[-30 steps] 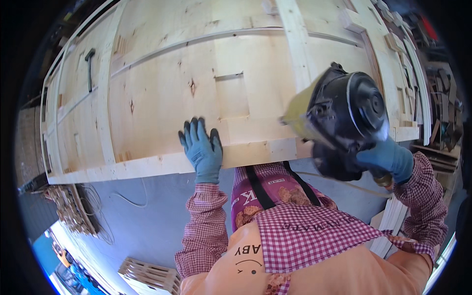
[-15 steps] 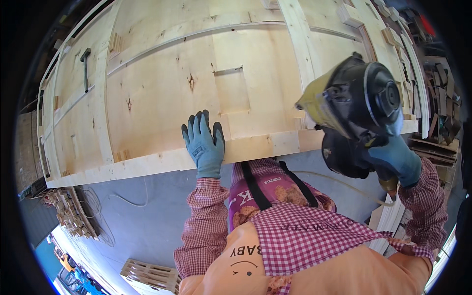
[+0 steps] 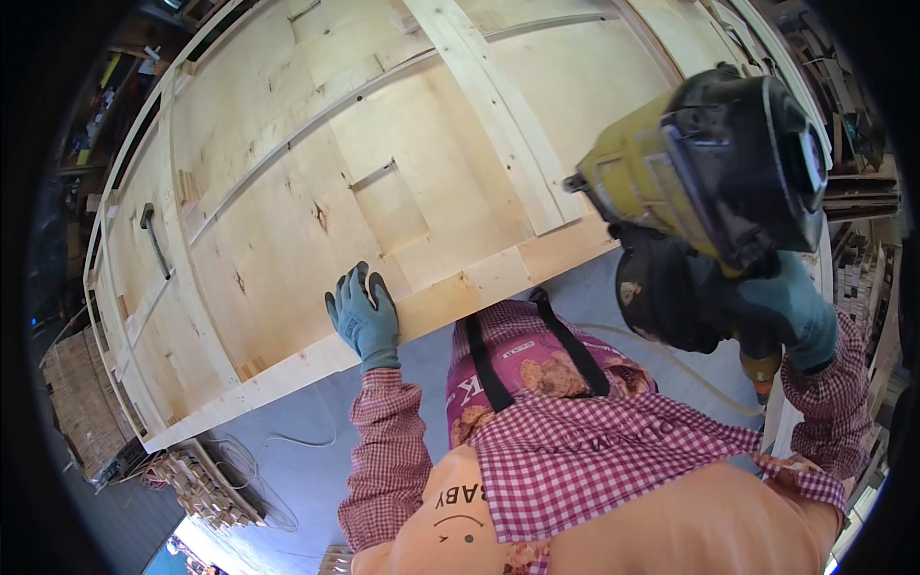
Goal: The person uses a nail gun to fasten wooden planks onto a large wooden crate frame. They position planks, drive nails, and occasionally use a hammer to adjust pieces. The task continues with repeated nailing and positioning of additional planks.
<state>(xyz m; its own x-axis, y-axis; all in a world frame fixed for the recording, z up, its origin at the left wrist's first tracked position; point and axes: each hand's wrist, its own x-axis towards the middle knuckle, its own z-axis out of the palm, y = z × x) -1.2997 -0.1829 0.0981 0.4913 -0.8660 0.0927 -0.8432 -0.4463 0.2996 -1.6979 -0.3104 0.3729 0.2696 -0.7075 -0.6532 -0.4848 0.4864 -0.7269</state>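
Gloved L hand on wood panel, fingers part-spread, nothing held, R hand at 3 o'clock w/ fingers wrapped round nail gun, hammer at 9 o'clock

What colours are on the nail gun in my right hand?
The nail gun is yellow and black, clearest in the head view.
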